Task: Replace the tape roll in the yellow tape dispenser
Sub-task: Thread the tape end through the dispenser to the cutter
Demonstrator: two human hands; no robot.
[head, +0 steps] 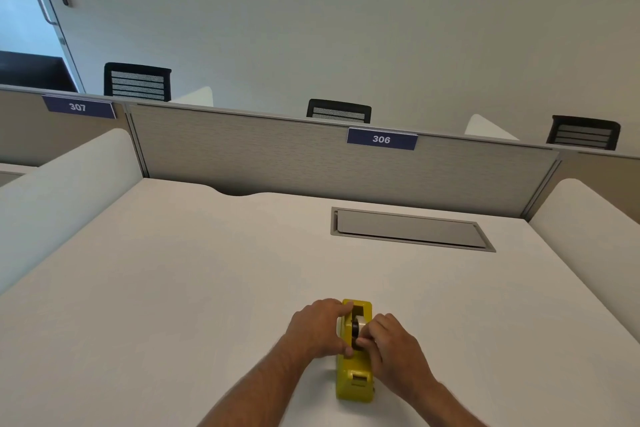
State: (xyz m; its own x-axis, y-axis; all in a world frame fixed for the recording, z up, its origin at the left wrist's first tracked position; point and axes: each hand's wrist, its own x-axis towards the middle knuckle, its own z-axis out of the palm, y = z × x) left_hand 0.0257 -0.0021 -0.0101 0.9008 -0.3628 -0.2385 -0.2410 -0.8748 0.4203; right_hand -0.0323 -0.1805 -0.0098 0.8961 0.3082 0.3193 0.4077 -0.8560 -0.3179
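Dispenser [355, 374], yellow, stands on the near part of the white desk [173, 288], a little right of centre, its long axis running near to far. The left hand [320, 328] grips its left side, fingers curled over the top edge. The right hand [391, 343] has its fingers bent round the tape roll [360, 326] seated in the dispenser (pale tape, dark core). Farther off, a grey hatch [410, 229] lies in the desk below the sign reading 306 [381, 139].
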